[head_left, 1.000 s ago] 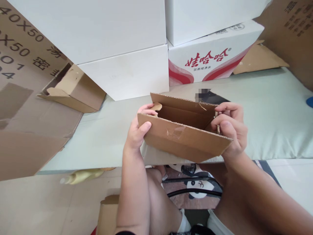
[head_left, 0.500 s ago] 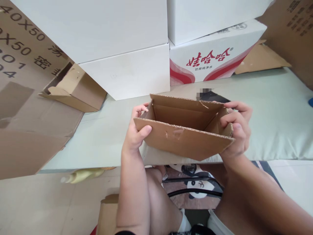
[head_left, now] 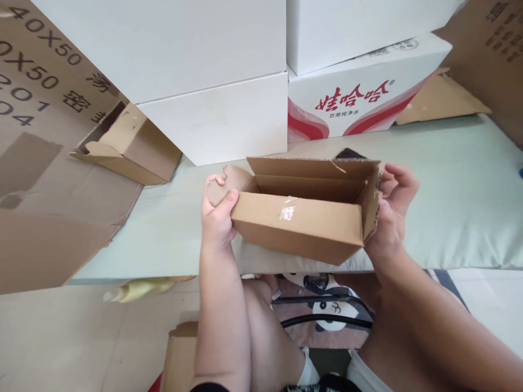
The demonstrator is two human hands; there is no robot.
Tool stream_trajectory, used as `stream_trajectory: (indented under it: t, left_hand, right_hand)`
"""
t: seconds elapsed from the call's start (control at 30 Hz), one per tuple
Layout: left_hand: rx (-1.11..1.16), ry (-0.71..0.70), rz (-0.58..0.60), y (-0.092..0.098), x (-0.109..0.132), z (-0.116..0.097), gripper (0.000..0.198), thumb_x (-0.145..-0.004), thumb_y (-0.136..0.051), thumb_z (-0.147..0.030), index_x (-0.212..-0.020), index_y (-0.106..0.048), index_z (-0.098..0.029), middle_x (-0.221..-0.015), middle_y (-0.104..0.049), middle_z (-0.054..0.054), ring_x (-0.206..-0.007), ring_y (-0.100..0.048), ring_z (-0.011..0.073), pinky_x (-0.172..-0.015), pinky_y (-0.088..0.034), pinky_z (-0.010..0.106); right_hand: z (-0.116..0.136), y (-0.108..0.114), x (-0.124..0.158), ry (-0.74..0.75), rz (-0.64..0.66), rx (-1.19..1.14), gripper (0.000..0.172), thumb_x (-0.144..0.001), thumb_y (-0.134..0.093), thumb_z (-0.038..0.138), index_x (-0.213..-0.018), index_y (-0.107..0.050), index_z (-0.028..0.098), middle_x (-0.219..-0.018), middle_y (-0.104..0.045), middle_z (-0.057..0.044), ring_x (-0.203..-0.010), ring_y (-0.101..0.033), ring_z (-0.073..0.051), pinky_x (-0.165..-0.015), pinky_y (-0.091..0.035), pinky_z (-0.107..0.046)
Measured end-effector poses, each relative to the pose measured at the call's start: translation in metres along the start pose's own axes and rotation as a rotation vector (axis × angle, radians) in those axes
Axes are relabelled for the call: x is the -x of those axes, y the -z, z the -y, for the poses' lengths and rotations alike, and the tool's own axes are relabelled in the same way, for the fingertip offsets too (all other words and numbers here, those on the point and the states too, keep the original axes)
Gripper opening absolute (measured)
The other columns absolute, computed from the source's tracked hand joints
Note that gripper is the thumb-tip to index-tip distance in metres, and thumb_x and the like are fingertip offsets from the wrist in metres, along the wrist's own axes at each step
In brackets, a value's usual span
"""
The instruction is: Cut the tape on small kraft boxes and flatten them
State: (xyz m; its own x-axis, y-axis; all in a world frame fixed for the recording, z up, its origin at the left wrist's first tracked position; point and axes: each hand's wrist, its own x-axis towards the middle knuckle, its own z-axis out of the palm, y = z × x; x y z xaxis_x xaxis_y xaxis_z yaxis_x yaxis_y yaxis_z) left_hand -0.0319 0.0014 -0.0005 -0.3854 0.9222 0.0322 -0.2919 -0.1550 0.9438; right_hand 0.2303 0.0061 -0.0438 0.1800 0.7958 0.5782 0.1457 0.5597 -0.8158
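I hold a small brown cardboard box (head_left: 302, 226) above the front edge of a pale green table (head_left: 449, 190). The box is open at the top, with a scrap of clear tape on its near wall. My left hand (head_left: 216, 215) grips the box's left end, thumb pressed on the left side flap. My right hand (head_left: 390, 218) presses its palm against the right end flap, which stands upright; its fingers curl loosely behind the flap. A dark object (head_left: 351, 154) peeks out behind the box.
White cartons (head_left: 212, 114) are stacked at the back of the table, one printed with red characters (head_left: 359, 98). A half-folded brown box (head_left: 131, 144) lies at the left. Large flat cardboard sheets (head_left: 36, 179) lean at the left and right. A panda-print item (head_left: 327, 310) sits below.
The box's side flaps have swung outward and up. My left hand shifted onto the left flap, and my right hand moved from pinching the right flap to pressing it from outside.
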Motion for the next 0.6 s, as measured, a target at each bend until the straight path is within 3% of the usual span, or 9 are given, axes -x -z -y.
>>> stream_trajectory:
  t: [0.17, 0.3, 0.43, 0.6]
  left_hand:
    - [0.175, 0.018, -0.197, 0.019, -0.019, 0.008, 0.039, -0.066, -0.079, -0.018, -0.086, -0.046, -0.025, -0.082, -0.068, -0.005, -0.072, -0.068, 0.0166, -0.066, -0.052, 0.026]
    - [0.334, 0.214, -0.307, 0.031, -0.034, 0.014, 0.018, -0.071, -0.064, -0.009, -0.078, -0.053, -0.021, -0.071, -0.068, -0.004, -0.066, -0.068, 0.0136, -0.068, -0.056, 0.025]
    - [0.321, 0.401, -0.329, 0.027, -0.035, 0.017, 0.012, -0.076, -0.058, -0.008, -0.083, -0.060, -0.017, -0.071, -0.072, 0.001, -0.065, -0.070, 0.0167, -0.067, -0.060, 0.029]
    - [0.307, 0.440, -0.280, 0.017, -0.029, 0.019, 0.029, -0.065, -0.061, 0.004, -0.076, -0.049, -0.020, -0.067, -0.065, -0.004, -0.055, -0.067, 0.0129, -0.056, -0.055, 0.023]
  right_hand:
    - [-0.010, 0.006, 0.001, -0.066, 0.107, -0.102, 0.052, -0.091, -0.056, 0.055, -0.140, -0.044, 0.041, -0.148, -0.050, -0.007, -0.129, -0.061, -0.029, -0.108, -0.049, -0.052]
    - [-0.013, 0.009, 0.002, -0.121, 0.164, -0.037, 0.050, -0.094, -0.057, 0.048, -0.141, -0.044, 0.037, -0.153, -0.046, -0.008, -0.135, -0.057, -0.029, -0.108, -0.050, -0.052]
    - [-0.012, 0.005, 0.000, -0.075, 0.208, 0.063, 0.068, -0.089, -0.067, 0.045, -0.148, -0.033, 0.040, -0.160, -0.037, -0.010, -0.141, -0.052, -0.031, -0.109, -0.049, -0.055]
    - [-0.011, 0.008, -0.005, 0.079, 0.150, 0.129, 0.073, -0.083, -0.074, 0.045, -0.145, -0.036, 0.036, -0.158, -0.039, -0.012, -0.148, -0.041, -0.033, -0.119, -0.039, -0.060]
